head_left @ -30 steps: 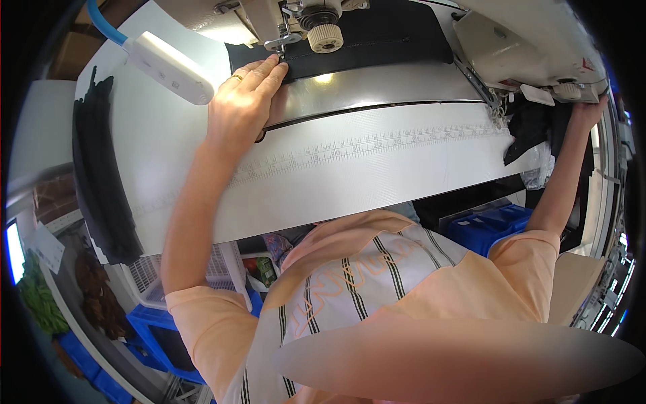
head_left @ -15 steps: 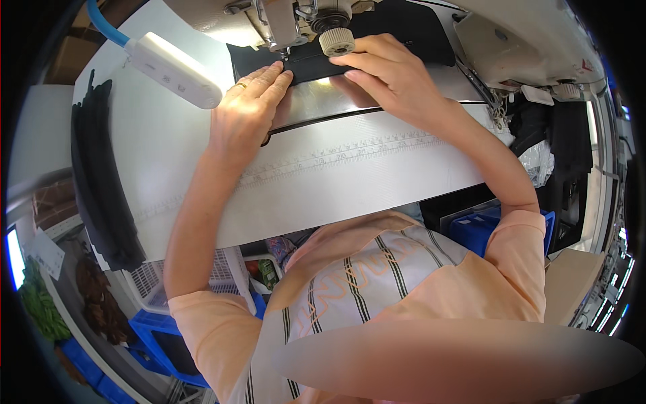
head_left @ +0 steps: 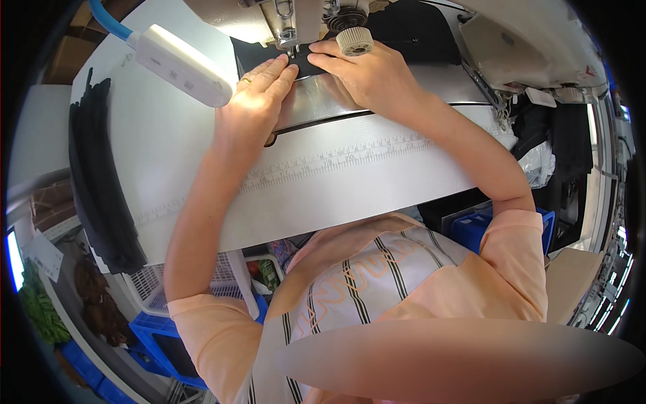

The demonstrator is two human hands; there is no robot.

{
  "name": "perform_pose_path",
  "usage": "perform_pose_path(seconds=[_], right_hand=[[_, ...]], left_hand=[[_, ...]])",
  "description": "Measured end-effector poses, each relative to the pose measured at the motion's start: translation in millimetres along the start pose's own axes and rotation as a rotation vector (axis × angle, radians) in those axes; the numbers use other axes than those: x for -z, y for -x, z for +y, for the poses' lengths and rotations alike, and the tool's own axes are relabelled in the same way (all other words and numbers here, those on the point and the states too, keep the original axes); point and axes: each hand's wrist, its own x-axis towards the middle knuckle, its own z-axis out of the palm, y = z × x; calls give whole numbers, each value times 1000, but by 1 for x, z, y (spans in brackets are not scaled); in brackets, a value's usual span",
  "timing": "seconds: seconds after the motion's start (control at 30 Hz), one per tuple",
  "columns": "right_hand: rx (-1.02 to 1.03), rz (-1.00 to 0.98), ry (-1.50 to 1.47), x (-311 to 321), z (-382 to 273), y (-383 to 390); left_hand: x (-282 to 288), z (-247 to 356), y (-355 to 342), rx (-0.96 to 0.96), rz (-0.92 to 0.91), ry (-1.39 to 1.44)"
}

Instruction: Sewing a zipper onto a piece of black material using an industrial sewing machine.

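Observation:
A piece of black fabric (head_left: 420,40) lies under the head of a sewing machine (head_left: 531,40), beside the presser foot (head_left: 292,51). My left hand (head_left: 259,94), with a ring on one finger, rests flat with its fingertips on the fabric's near edge, just left of the foot. Stretched out to the left, the fingers of my right hand (head_left: 380,77) press on the fabric just right of the foot. A ribbed knob (head_left: 354,42) hangs in front of part of that hand. Both palms are over the shiny metal plate (head_left: 326,101).
A white lamp (head_left: 182,64) on a blue neck hangs close to my left hand. Black fabric strips (head_left: 101,175) drape over the left table edge. A ruler scale (head_left: 330,161) runs along the white table. Below stand a white basket (head_left: 232,276) and blue crates (head_left: 168,343).
My right hand has slid left along the fabric, closer to the presser foot. The left hand stays on the fabric by the foot. The whole view has shifted slightly.

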Motion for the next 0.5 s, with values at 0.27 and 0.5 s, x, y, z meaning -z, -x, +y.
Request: perform_pose_path(seconds=[0.27, 0.5], right_hand=[[0, 10, 9, -2, 3, -1], [19, -55, 1, 1, 11, 1]], left_hand=[[-5, -7, -3, -39, 2, -27], [-9, -9, -6, -26, 22, -13]])
